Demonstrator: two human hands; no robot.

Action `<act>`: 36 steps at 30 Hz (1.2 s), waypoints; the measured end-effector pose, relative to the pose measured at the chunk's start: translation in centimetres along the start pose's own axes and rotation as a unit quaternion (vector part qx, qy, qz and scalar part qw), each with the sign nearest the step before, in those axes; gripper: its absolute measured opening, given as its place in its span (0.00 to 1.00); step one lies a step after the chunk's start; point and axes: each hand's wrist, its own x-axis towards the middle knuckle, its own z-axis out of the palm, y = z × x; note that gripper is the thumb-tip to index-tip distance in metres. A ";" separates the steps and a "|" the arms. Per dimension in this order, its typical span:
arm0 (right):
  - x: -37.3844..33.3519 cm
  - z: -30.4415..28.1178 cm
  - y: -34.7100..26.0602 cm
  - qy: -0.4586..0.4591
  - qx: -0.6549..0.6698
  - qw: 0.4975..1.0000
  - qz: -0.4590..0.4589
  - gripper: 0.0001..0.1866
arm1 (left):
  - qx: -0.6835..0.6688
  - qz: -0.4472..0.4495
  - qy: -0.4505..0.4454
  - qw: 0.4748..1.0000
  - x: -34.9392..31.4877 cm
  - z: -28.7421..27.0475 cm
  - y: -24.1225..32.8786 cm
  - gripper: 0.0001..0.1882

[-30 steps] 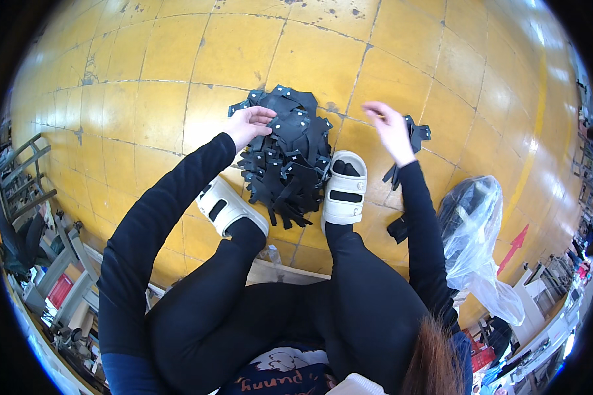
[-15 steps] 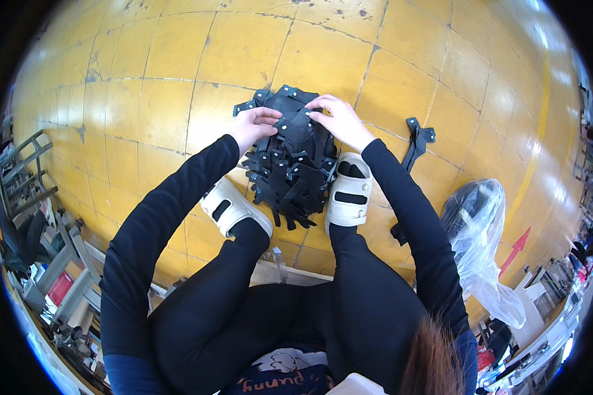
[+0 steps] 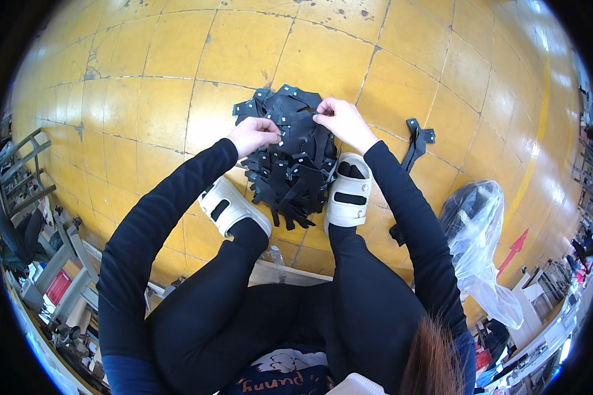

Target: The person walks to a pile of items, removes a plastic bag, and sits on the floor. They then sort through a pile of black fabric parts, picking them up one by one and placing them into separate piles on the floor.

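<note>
A black piece (image 3: 300,135) is pinched at its edges by the left hand (image 3: 255,135) and right hand (image 3: 341,120), atop a pile (image 3: 288,184) of similar pieces at upper centre. Its white labels (image 3: 301,157) are too small to be read. The pile is flanked by white sandals (image 3: 348,191). Loose pieces (image 3: 416,145), a clear bag (image 3: 476,247) and a red arrow (image 3: 512,251) are seen at right on the yellow floor (image 3: 336,52); lettering is printed on the shirt (image 3: 290,362) at bottom centre.

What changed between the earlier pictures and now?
The right hand moved left, from near the loose black pieces to the black pile. The left hand drew slightly toward the person, closing its fingers. Whether either grips a piece is unclear. The loose black pieces and plastic bag stayed put.
</note>
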 end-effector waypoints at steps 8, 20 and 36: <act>-0.2 -0.4 -0.1 0.022 0.026 0.999 -0.019 0.11 | 0.163 0.008 0.016 0.986 0.0 -0.5 -1.8 0.12; -0.2 -0.4 -3.2 0.049 0.187 0.979 -0.070 0.08 | -0.059 0.179 0.022 0.982 0.1 -1.6 5.3 0.09; -1.5 0.7 0.2 0.061 0.000 0.994 -0.088 0.12 | 0.135 0.013 0.100 0.986 0.4 -0.4 0.4 0.16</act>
